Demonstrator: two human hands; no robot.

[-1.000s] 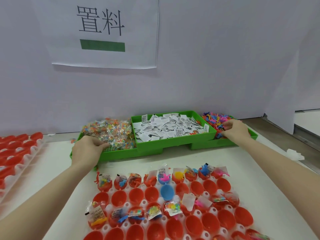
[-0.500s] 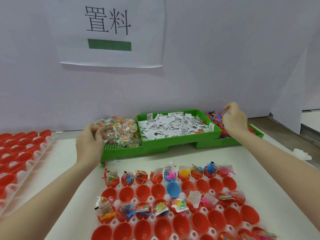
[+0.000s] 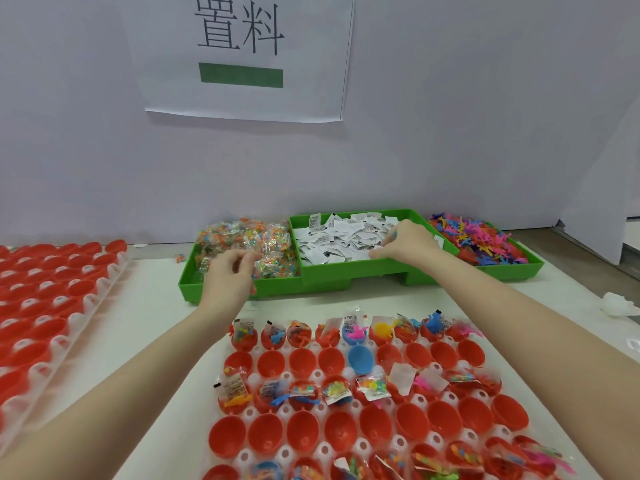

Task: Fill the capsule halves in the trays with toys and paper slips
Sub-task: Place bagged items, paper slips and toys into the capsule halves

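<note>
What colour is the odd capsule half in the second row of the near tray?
Blue: the empty blue plastic capsule half among the red ones, seen in the head view.

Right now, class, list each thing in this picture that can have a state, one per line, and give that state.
Left hand: pinching a packet in the bead packets bin.
Right hand: fingers down among the paper slips.
Loose toys bin: heaped full.
Front tray: partly filled; the second and fourth rows of cups are empty.
Blue cup: empty.
Side tray: all cups empty.
</note>
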